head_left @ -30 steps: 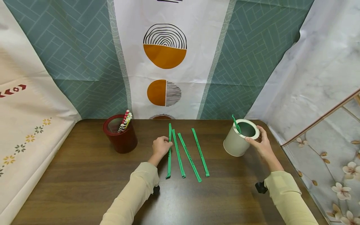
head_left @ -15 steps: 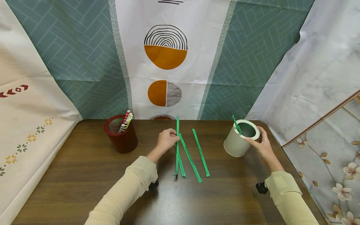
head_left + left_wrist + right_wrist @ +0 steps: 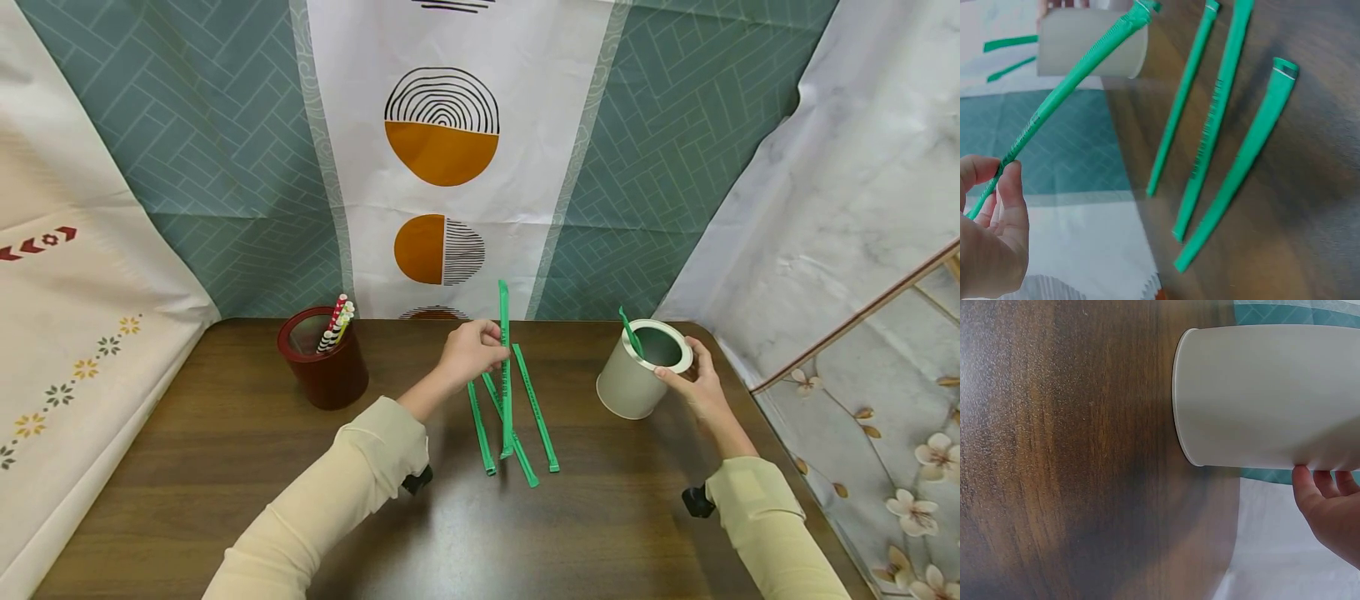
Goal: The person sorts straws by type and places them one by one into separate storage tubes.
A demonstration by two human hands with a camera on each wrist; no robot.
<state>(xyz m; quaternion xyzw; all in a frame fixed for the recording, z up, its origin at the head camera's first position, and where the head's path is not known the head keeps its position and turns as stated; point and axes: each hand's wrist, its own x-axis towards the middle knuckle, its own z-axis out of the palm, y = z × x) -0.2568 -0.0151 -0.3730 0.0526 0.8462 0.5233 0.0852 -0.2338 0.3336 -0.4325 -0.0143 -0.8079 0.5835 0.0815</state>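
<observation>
My left hand (image 3: 471, 354) pinches a green wrapped straw (image 3: 505, 400) between thumb and fingers, holding it nearly upright above the table. Three more green wrapped straws (image 3: 1179, 100) lie below it, side by side at a slant; in the head view the held one crosses in front of them. To the right stands a white canister (image 3: 630, 387). My right hand (image 3: 699, 385) grips its upper right side, thumb at the rim; its fingertips (image 3: 1304, 478) touch the wall in the right wrist view. Green straw ends (image 3: 1011, 42) stick out of the canister.
A dark red canister (image 3: 330, 379) at the back left holds several patterned straws (image 3: 335, 325). Behind the brown wooden table (image 3: 187, 467) hangs a patterned cloth (image 3: 555, 167). A floral panel (image 3: 900, 417) stands along the right side.
My left hand has lifted the leftmost green straw off the table and carried it right and up, over the other straws. My right hand stays on the white canister.
</observation>
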